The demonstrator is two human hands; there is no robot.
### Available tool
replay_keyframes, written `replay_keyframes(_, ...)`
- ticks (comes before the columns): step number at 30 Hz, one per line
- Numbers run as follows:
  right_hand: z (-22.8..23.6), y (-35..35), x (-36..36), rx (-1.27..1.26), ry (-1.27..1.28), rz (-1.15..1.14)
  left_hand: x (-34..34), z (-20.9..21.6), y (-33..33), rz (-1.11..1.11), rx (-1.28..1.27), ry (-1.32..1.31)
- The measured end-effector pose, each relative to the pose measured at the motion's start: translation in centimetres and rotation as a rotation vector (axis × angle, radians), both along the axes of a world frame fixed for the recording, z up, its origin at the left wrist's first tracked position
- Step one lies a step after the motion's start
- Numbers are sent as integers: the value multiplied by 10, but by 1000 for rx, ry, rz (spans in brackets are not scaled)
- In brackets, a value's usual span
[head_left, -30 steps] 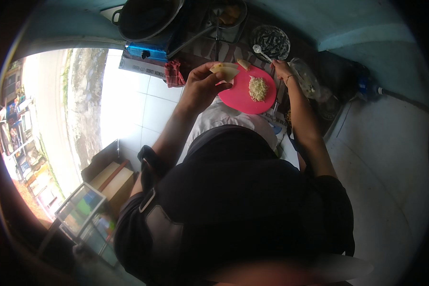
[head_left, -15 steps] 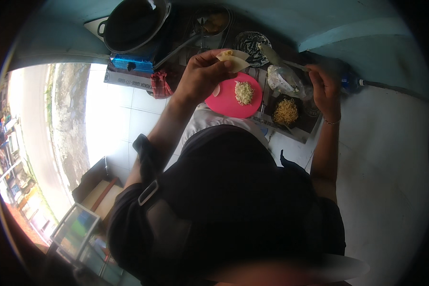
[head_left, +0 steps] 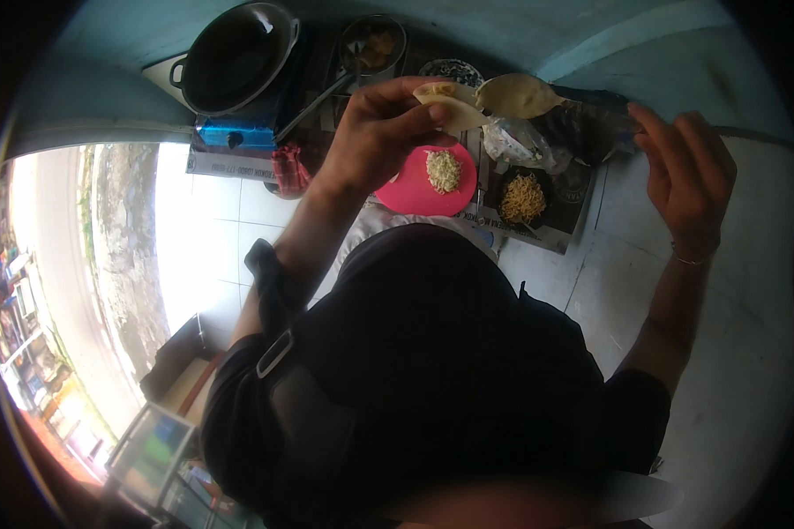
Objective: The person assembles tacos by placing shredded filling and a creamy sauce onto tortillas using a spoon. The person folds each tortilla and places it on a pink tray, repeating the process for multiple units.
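My left hand (head_left: pixel 370 132) is closed, pinching a folded pale wrapper (head_left: pixel 454 113) with some yellowish filling showing at its opening. My right hand (head_left: pixel 692 172) is raised at the right, fingers closed on the handle of a spoon (head_left: pixel 522 95). A pale, creamy layer coats the spoon's bowl, which is at the wrapper's right end; whether they touch I cannot tell. Below the wrapper lies a pink plate (head_left: pixel 406 198) bearing a heap of finely shredded pale vegetable (head_left: pixel 443 171). A dark-patterned bowl (head_left: pixel 450 70) is partly hidden behind the wrapper and spoon.
A dark wok (head_left: pixel 238 62) sits on a blue-fronted stove (head_left: pixel 234 134) at the far left. Beside it is a pan of food pieces (head_left: pixel 375 48). A clear plastic bag (head_left: pixel 513 145), noodles (head_left: pixel 522 197) in a dark dish and a red checked cloth (head_left: pixel 291 169) are around the plate.
My right hand has swung outward to the right, and the spoon's bowl has come from above the dark-patterned bowl to the wrapper's end. My left hand still holds the wrapper.
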State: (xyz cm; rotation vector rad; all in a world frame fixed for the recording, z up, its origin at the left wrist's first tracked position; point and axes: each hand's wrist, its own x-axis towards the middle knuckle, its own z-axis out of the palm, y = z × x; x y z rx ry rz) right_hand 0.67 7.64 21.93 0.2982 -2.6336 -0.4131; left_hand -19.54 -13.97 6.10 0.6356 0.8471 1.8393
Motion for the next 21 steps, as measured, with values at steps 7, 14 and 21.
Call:
replay_keyframes(7,18,-16,-1,108,-75,33,6,8,-7,-8,-11,12)
replay_keyframes(14,33,-29,-3,201,-125,37,8,6,-7,-45,100,-118)
replay_keyframes(21,44,-33,5,212,-139,8,7,2,-8,-115,187,-190)
